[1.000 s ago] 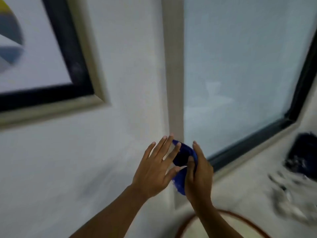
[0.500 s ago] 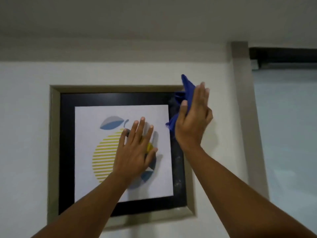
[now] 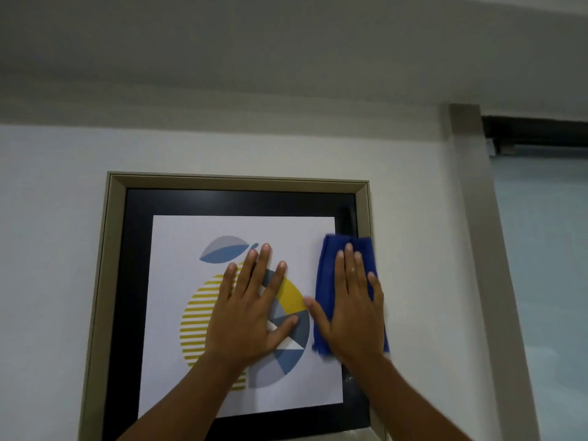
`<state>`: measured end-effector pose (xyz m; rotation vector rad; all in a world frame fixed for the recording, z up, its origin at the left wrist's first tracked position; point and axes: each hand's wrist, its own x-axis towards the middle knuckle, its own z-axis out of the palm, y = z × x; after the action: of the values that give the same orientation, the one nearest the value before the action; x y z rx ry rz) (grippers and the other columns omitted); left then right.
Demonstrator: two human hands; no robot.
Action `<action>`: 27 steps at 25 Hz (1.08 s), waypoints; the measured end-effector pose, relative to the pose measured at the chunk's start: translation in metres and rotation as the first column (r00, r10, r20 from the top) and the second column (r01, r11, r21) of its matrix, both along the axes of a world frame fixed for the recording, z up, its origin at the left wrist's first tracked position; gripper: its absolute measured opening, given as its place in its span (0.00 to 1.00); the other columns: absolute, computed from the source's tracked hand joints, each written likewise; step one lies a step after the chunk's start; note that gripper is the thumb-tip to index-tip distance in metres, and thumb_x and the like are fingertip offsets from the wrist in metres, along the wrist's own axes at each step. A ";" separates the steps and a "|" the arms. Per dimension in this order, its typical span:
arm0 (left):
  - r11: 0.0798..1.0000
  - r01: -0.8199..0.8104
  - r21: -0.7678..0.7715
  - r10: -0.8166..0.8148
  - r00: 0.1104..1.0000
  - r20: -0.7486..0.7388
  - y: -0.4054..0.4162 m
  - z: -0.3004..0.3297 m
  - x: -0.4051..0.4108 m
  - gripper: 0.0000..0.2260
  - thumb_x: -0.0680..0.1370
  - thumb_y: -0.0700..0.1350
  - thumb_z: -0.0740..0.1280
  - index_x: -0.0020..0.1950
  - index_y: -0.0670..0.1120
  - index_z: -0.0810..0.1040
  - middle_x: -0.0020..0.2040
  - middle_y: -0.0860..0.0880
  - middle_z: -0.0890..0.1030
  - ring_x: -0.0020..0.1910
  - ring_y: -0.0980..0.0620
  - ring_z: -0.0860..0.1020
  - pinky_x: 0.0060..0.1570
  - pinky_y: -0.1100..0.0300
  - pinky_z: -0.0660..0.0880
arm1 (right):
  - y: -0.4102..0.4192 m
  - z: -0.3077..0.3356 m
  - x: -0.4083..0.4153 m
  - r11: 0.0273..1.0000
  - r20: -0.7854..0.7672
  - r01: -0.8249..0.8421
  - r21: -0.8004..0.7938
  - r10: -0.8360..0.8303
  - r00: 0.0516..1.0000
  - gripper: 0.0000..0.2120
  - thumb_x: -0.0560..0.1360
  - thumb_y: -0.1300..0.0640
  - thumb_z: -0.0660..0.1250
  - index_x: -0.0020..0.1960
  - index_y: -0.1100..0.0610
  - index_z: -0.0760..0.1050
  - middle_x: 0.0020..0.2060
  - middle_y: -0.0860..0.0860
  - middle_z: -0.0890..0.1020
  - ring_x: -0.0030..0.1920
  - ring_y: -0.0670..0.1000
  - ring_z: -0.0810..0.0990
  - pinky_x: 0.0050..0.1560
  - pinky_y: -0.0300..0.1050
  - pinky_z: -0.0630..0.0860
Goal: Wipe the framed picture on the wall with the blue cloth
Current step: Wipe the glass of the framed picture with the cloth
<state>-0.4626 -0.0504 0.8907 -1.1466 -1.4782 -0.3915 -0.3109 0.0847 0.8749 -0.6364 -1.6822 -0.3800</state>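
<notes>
The framed picture (image 3: 133, 281) hangs on the white wall, with a beige outer frame, a black mat and a print of a striped yellow and blue fruit. My left hand (image 3: 251, 313) lies flat on the glass over the print, fingers spread, holding nothing. My right hand (image 3: 353, 307) presses the blue cloth (image 3: 329, 272) flat against the picture's right side, over the black mat and the frame's right edge. The cloth is spread out under the palm and sticks out above the fingertips and left of the hand.
A beige vertical trim (image 3: 477, 249) runs down the wall right of the picture. Beyond it is a frosted glass pane (image 3: 547, 281) with a dark rail (image 3: 534, 130) on top. The ceiling (image 3: 286, 43) is close above.
The view rose from the lower wall to the picture. My left hand went onto the glass. My right hand came down from the upper right corner and flattened the bunched cloth on the right side.
</notes>
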 end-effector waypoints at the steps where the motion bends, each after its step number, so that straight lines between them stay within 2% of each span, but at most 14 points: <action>1: 1.000 -0.002 -0.002 0.002 1.000 0.005 -0.001 -0.001 0.002 0.39 0.78 0.72 0.50 0.82 0.48 0.59 0.84 0.41 0.53 0.83 0.39 0.52 0.78 0.40 0.51 | -0.002 -0.023 0.001 1.000 0.014 0.003 -0.012 -0.002 1.000 0.45 0.77 0.27 0.47 0.81 0.59 0.52 0.81 0.55 0.56 0.81 0.56 0.54 0.78 0.49 0.46; 3: 1.000 -0.011 -0.007 0.011 0.999 0.033 -0.001 -0.005 0.008 0.40 0.78 0.73 0.49 0.82 0.48 0.60 0.84 0.41 0.53 0.82 0.39 0.52 0.78 0.38 0.52 | -0.005 -0.049 0.005 0.999 0.049 0.016 -0.028 -0.014 0.999 0.46 0.77 0.26 0.48 0.80 0.60 0.54 0.80 0.55 0.58 0.80 0.57 0.56 0.78 0.49 0.46; 5: 1.000 -0.019 0.000 0.019 0.997 0.069 0.001 -0.012 0.011 0.41 0.77 0.73 0.49 0.82 0.48 0.60 0.84 0.42 0.52 0.83 0.39 0.52 0.78 0.36 0.53 | -0.003 -0.034 0.008 1.000 0.080 0.006 -0.023 -0.004 0.997 0.46 0.77 0.26 0.46 0.81 0.60 0.54 0.81 0.55 0.56 0.80 0.56 0.54 0.78 0.50 0.47; 8: 0.999 -0.018 0.027 0.016 0.997 0.078 0.008 -0.022 0.012 0.41 0.77 0.73 0.52 0.82 0.49 0.59 0.84 0.44 0.51 0.83 0.40 0.49 0.79 0.38 0.47 | 0.002 0.048 0.011 1.000 0.072 -0.022 -0.019 0.023 0.997 0.46 0.75 0.25 0.43 0.82 0.56 0.45 0.82 0.52 0.48 0.82 0.53 0.46 0.79 0.50 0.44; 11: 0.997 -0.015 0.070 0.011 0.998 0.062 0.015 -0.023 0.008 0.41 0.76 0.74 0.53 0.83 0.50 0.56 0.85 0.45 0.50 0.84 0.42 0.47 0.80 0.41 0.42 | 0.007 0.104 0.014 0.999 0.040 0.053 -0.005 -0.053 0.998 0.45 0.76 0.27 0.44 0.82 0.55 0.45 0.82 0.52 0.49 0.82 0.53 0.46 0.79 0.53 0.46; 13: 0.996 -0.010 0.086 0.007 0.999 0.032 0.016 -0.025 0.004 0.42 0.76 0.73 0.53 0.83 0.49 0.56 0.85 0.44 0.50 0.84 0.42 0.47 0.80 0.41 0.42 | 0.009 0.085 0.010 0.998 0.007 0.058 -0.023 -0.058 0.998 0.46 0.76 0.27 0.44 0.82 0.57 0.47 0.82 0.52 0.50 0.82 0.52 0.46 0.79 0.53 0.45; 16: 0.995 -0.003 0.097 0.007 0.999 -0.036 0.016 -0.027 0.002 0.42 0.77 0.72 0.53 0.83 0.48 0.55 0.85 0.41 0.50 0.83 0.40 0.48 0.80 0.39 0.44 | 0.005 0.007 0.009 0.996 -0.014 0.069 -0.051 -0.070 0.997 0.46 0.77 0.27 0.47 0.81 0.59 0.49 0.82 0.54 0.53 0.82 0.53 0.49 0.79 0.53 0.47; 19: 0.995 -0.001 0.103 0.007 0.998 -0.057 0.013 -0.028 0.000 0.42 0.77 0.72 0.52 0.84 0.47 0.53 0.84 0.40 0.50 0.83 0.39 0.48 0.79 0.37 0.46 | -0.001 -0.066 0.018 0.990 0.071 0.129 -0.054 -0.125 0.990 0.46 0.77 0.28 0.49 0.81 0.61 0.52 0.81 0.55 0.54 0.82 0.55 0.51 0.79 0.54 0.52; 21: 0.994 0.002 0.109 0.004 0.998 -0.062 0.013 -0.028 0.002 0.42 0.77 0.72 0.52 0.84 0.47 0.53 0.84 0.39 0.51 0.83 0.39 0.48 0.79 0.36 0.47 | -0.002 -0.077 0.026 0.988 0.140 0.140 -0.058 -0.131 0.981 0.46 0.77 0.28 0.49 0.81 0.61 0.51 0.82 0.55 0.53 0.82 0.54 0.49 0.79 0.55 0.53; 23: 0.994 0.013 0.110 -0.005 0.998 -0.067 0.014 -0.029 0.001 0.42 0.77 0.72 0.53 0.84 0.48 0.53 0.84 0.39 0.51 0.83 0.38 0.48 0.79 0.36 0.46 | -0.001 -0.050 0.026 0.989 0.154 0.142 -0.049 -0.133 0.979 0.46 0.77 0.28 0.48 0.81 0.60 0.49 0.82 0.55 0.51 0.82 0.54 0.48 0.79 0.54 0.51; 27: 0.995 0.014 0.098 -0.007 0.998 -0.068 0.015 -0.029 -0.002 0.42 0.77 0.72 0.53 0.84 0.49 0.52 0.84 0.40 0.50 0.83 0.38 0.47 0.79 0.37 0.45 | 0.005 0.051 0.014 0.996 0.035 0.074 -0.048 -0.073 0.997 0.44 0.78 0.29 0.48 0.81 0.60 0.50 0.82 0.55 0.53 0.82 0.54 0.49 0.79 0.53 0.48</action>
<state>-0.4649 -0.0353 0.8622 -1.0793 -1.3801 -0.4245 -0.2973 0.0894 0.9260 -0.7332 -1.7078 -0.4047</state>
